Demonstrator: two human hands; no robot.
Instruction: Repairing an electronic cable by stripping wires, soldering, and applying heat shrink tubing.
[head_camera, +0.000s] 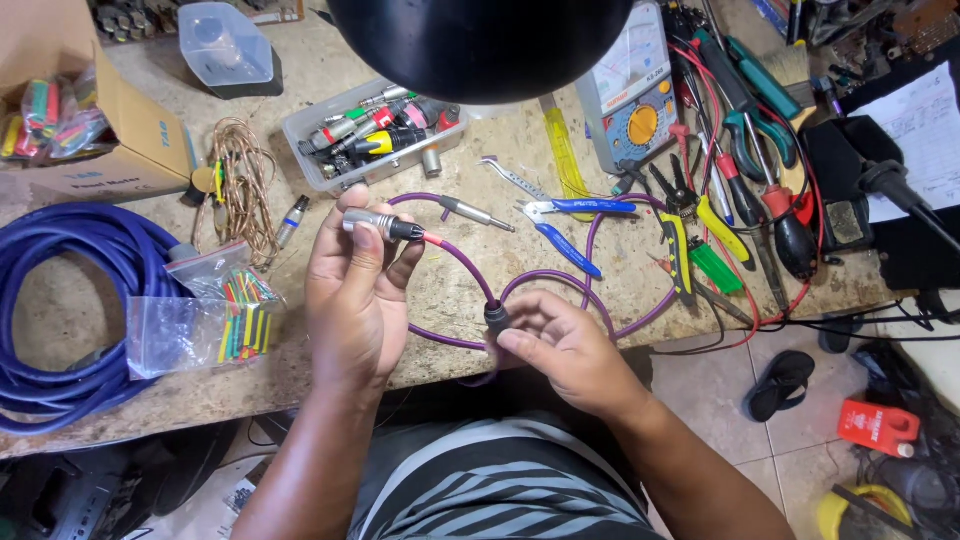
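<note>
Where fingers (362, 222) pinch — silver-black plug (385, 227), purple cable (465, 265)

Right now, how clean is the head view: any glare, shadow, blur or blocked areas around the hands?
Head view: even daylight, no harsh glare; a dark round lamp shade blocks the top centre; the left hand holding the metal connector and the right hand on the black boot of the purple cable are sharp; soft shadows lie under both; edges curve slightly.
</note>
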